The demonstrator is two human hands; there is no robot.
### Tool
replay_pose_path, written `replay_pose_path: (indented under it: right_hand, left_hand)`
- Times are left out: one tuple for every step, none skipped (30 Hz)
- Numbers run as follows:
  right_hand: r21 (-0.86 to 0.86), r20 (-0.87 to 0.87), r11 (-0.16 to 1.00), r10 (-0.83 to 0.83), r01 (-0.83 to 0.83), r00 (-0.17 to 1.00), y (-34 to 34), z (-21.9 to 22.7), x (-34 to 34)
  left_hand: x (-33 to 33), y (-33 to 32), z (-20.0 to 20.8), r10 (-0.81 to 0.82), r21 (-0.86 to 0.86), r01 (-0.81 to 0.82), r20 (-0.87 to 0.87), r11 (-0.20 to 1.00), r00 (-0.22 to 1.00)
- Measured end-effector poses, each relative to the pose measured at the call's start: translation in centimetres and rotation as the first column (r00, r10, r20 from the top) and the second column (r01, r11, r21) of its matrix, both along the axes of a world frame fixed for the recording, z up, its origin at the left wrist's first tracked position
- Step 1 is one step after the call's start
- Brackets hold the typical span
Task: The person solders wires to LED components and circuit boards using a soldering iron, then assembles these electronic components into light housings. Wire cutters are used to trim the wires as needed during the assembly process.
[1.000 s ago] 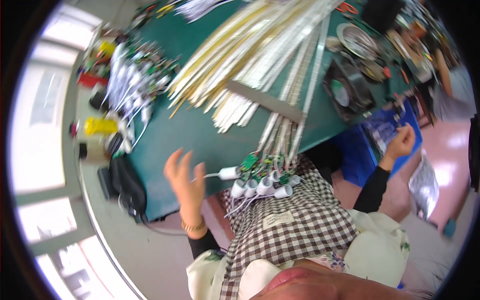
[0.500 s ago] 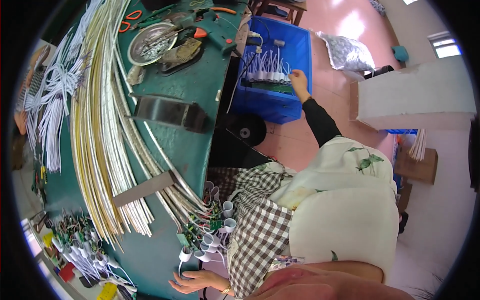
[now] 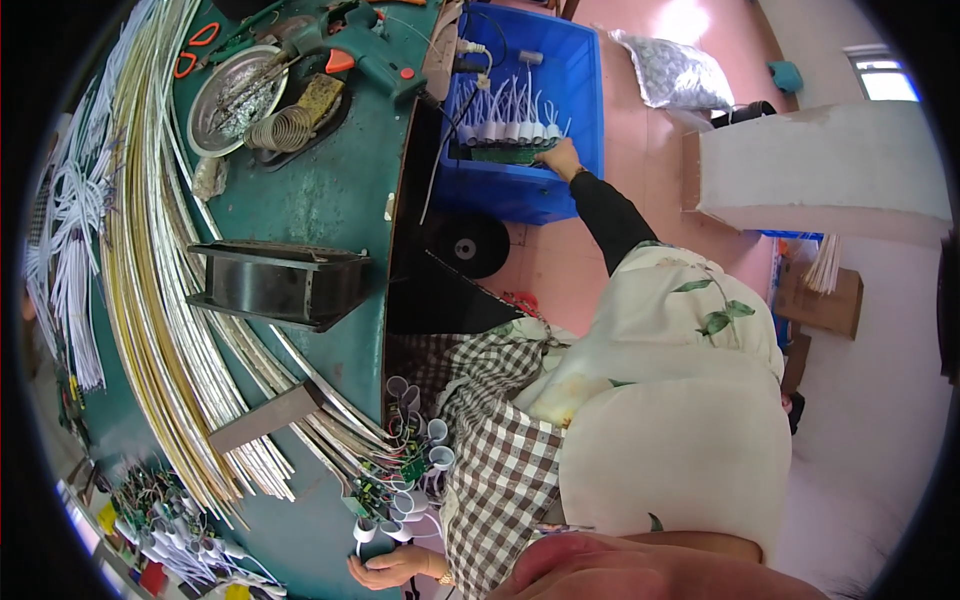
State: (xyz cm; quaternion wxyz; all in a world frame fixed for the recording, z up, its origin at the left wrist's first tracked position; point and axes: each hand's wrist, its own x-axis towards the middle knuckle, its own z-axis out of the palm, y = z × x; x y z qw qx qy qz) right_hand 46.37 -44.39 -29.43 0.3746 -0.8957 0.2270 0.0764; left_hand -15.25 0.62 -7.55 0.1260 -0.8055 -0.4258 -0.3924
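My right hand (image 3: 561, 158) reaches into a blue bin (image 3: 600, 110), its fingers closed at the right end of a row of white caps with upright white wires (image 3: 510, 132). Under the row lies a green piece (image 3: 505, 154); what the fingertips grip is hidden. My left hand (image 3: 388, 568) rests low at the table's near end, fingers loosely bent and apart. Beside it stands a white cap (image 3: 364, 531) with a thin white wire trailing toward the fingers. More white cylindrical caps (image 3: 408, 503) and small green circuit boards (image 3: 372, 496) cluster just above that hand.
Long silvery strips (image 3: 170, 300) run down the green table (image 3: 335, 190), with a grey bar (image 3: 265, 418) across them. A black box-like holder (image 3: 280, 285), metal dish (image 3: 230, 100), glue gun (image 3: 375, 60) and orange-handled scissors (image 3: 195, 50) lie there. Wired boards (image 3: 165, 500) pile up lower left.
My right hand has moved lower and left, onto the end of the cap row. My left hand's fingers have drawn in a little. The whole view has shifted slightly.
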Motion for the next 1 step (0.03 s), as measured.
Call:
replay_pose_path:
  right_hand:
    - [-0.016,0.088,0.998,-0.058,0.060,0.994,0.60,1.06,-0.67]
  left_hand:
    - [-0.14,-0.10,0.21,-0.007,-0.012,0.007,0.003,1.000,1.000]
